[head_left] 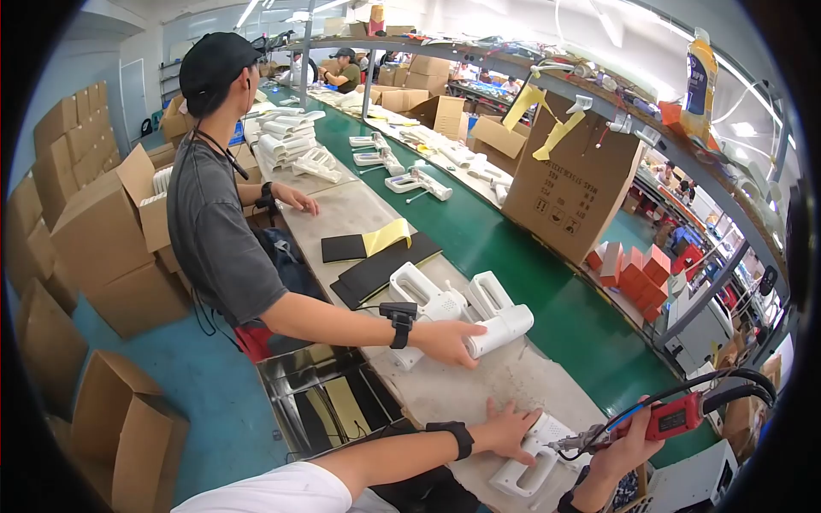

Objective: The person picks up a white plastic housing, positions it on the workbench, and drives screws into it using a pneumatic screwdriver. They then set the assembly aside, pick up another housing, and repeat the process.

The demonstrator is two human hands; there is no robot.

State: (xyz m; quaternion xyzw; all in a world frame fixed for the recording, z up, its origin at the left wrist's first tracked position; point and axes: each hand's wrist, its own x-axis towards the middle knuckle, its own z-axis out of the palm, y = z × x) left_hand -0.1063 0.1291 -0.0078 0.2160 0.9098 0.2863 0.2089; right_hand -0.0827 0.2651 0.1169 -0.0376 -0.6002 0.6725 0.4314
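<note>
A person's left hand, fingers spread and loosely bent, rests against a white handled plastic housing lying on the pale workbench. The right hand wraps around a red power screwdriver, tip at the housing. Beyond, a co-worker's hand grasps another white housing.

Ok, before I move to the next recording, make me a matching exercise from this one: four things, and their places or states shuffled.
Things:
1. Red power tool
2. Left hand
3. Orange boxes
4. Black cap

Places or states:
A. Beyond the green belt
B. Gripped in the right hand
C. Worn by the co-worker at the bench
D. Fingers spread, against a white housing

Pairs: 1-B, 2-D, 3-A, 4-C
</note>
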